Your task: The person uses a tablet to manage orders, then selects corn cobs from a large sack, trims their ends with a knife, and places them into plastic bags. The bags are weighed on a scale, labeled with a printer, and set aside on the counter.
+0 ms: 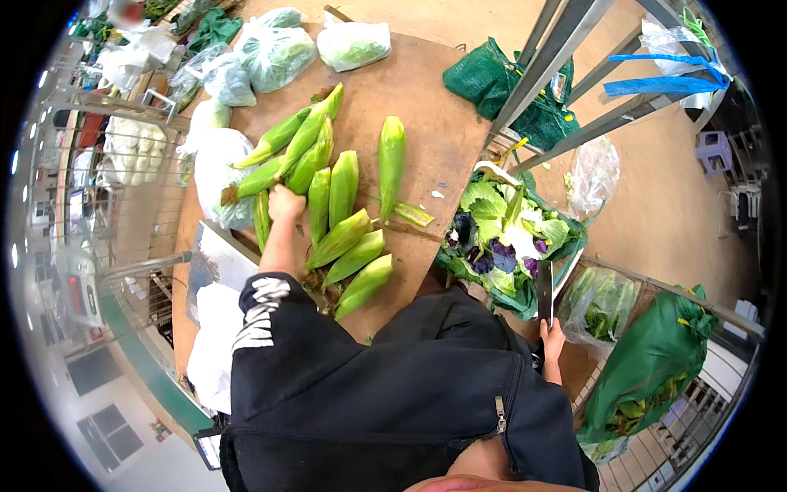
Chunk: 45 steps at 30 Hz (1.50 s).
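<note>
My left hand [286, 202] reaches into a pile of green ears of corn in their husks, its fingers curled at the end of one ear of corn [258, 179]; part of the grip is hidden. More ears lie around it, among them a group [344, 238] just to the right. A single ear of corn [392, 164] lies apart, beside a strip of husk [412, 215]. Off to my right side, my right hand [552, 338] is closed round the handle of a broad-bladed knife [545, 289]. Its blade points away from me, over cabbage leaves.
Bagged vegetables [275, 53] line the table's far left. A container of green and purple leaves [500, 238] stands right of the wooden tabletop [434, 107], near metal posts [549, 66]. Bagged greens [601, 305] and a green sack [652, 369] are at the right.
</note>
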{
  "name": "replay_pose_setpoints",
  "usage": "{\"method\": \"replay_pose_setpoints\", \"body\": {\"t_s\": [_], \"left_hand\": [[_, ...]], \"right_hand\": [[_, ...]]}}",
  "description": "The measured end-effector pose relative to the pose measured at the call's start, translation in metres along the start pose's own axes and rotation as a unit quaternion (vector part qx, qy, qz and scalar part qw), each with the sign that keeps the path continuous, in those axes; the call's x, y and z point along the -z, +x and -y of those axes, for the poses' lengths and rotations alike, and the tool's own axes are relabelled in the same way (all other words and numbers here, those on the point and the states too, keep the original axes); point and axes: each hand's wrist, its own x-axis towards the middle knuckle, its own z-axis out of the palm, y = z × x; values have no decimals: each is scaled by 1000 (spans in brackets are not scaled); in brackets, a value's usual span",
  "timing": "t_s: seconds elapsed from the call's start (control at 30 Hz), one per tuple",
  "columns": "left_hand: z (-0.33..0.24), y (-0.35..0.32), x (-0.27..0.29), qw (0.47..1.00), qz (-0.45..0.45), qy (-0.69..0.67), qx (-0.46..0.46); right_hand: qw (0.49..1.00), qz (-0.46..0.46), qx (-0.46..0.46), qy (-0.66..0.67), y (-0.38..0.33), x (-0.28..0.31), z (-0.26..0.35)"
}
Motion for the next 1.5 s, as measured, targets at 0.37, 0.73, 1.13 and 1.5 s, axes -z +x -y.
{"method": "replay_pose_setpoints", "body": {"t_s": [0.37,0.73,1.13,1.5], "left_hand": [[-43,-53,100,960,12,20,-280],[-205,-322,47,874,112,-48,-470],[-186,-339,57,877,142,-111,-446],[-36,-116,31,933,-89,-187,-295]], "right_hand": [[999,16,-22,-43,21,15,51],[881,-259,313,242,-3,125,194],[991,-50,-120,26,-3,56,-16],[994,55,-68,-69,-5,-15,-37]]}}
